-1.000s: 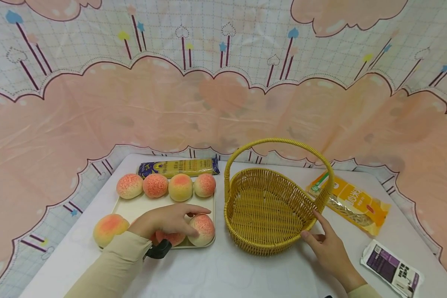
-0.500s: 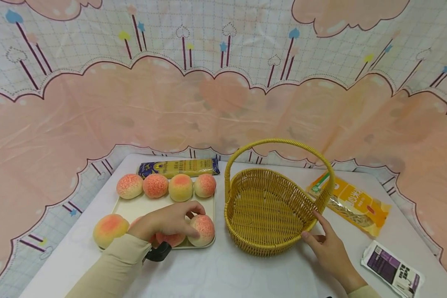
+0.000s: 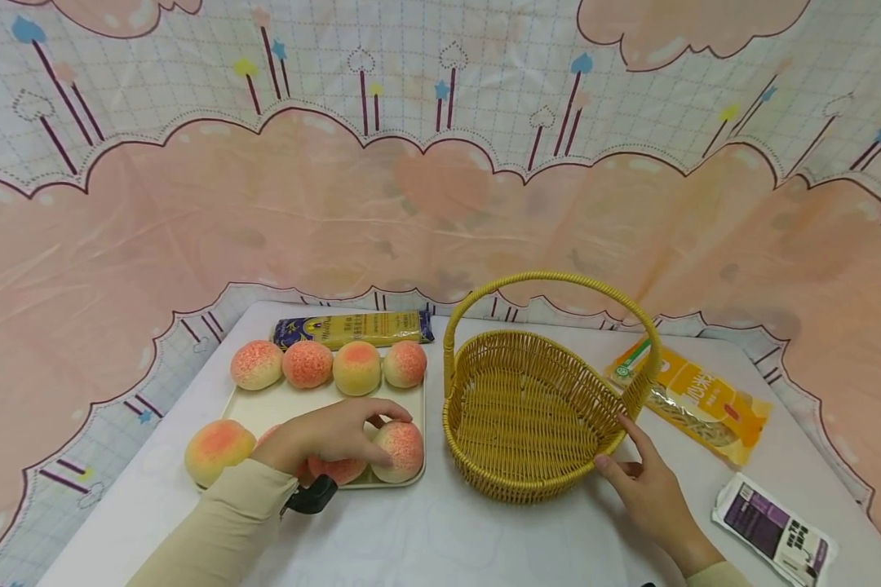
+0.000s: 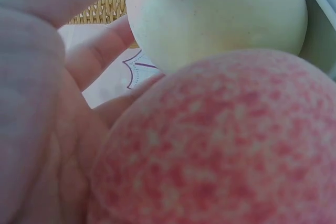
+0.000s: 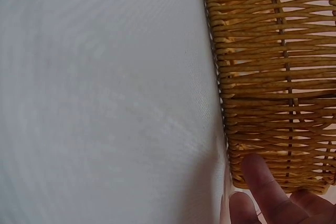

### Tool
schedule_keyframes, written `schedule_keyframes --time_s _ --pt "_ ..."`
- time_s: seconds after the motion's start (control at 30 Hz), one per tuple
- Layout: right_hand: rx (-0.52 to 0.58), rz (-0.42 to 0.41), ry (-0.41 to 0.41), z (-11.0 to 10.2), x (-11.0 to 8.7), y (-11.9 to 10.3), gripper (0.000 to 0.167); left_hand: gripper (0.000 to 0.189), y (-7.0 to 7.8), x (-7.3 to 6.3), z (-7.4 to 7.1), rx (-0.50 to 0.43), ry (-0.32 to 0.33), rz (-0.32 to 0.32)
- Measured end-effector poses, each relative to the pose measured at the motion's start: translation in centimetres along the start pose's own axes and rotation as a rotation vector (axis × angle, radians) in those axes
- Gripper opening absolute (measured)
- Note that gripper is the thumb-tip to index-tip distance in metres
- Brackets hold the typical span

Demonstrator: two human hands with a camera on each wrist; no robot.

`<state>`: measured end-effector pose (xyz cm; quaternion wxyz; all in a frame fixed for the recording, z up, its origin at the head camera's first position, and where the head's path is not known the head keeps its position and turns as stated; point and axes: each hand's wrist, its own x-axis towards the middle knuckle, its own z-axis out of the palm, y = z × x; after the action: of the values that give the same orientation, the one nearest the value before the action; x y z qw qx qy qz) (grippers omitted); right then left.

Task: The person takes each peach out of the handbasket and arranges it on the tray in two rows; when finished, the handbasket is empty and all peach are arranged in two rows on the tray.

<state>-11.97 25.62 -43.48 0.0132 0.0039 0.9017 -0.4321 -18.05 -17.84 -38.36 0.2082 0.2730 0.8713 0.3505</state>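
My left hand [image 3: 330, 434] lies over the front right corner of a cream tray [image 3: 275, 401], its thumb and fingers around a pink-and-cream peach [image 3: 400, 452]. In the left wrist view the pale underside of that peach [image 4: 220, 19] shows between the fingers, with a red-speckled peach [image 4: 220, 145] close to the palm. My right hand [image 3: 649, 489] holds the right front rim of a yellow wicker basket [image 3: 532, 424] between thumb and fingers. Fingers [image 5: 265, 184] touch the basket's woven side in the right wrist view. Nothing lies inside the basket.
Several peaches line the tray's back edge, including a yellow-orange peach [image 3: 356, 368]; another peach [image 3: 220, 450] sits at its front left. Behind lies a blue-and-yellow pasta packet [image 3: 352, 329]. Right of the basket are an orange packet [image 3: 705, 408] and a purple-and-white packet [image 3: 772, 526].
The left index finger, first stretched out above the peach, has bent down onto it and shifted slightly. Peach, basket and right hand keep their places.
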Motion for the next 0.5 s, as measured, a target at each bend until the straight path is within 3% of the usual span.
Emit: schedule_keyframes --time_s 0.17,0.3,0.4,0.5 --pt "-0.008 -0.002 0.002 -0.05 0.08 0.02 0.075 0.053 0.13 0.00 -0.01 0.002 -0.003 -0.006" --pt "-0.014 -0.012 0.005 -0.08 0.06 -0.03 0.075 0.063 0.15 -0.11 0.00 -0.015 0.014 -0.057" --pt "-0.004 -0.012 -0.003 -0.08 -0.01 -0.12 0.076 0.063 0.13 -0.30 -0.05 -0.020 0.064 -0.082" --pt "0.003 -0.006 -0.010 -0.13 -0.13 -0.28 0.077 0.055 0.12 -0.52 -0.14 -0.003 0.142 -0.063"
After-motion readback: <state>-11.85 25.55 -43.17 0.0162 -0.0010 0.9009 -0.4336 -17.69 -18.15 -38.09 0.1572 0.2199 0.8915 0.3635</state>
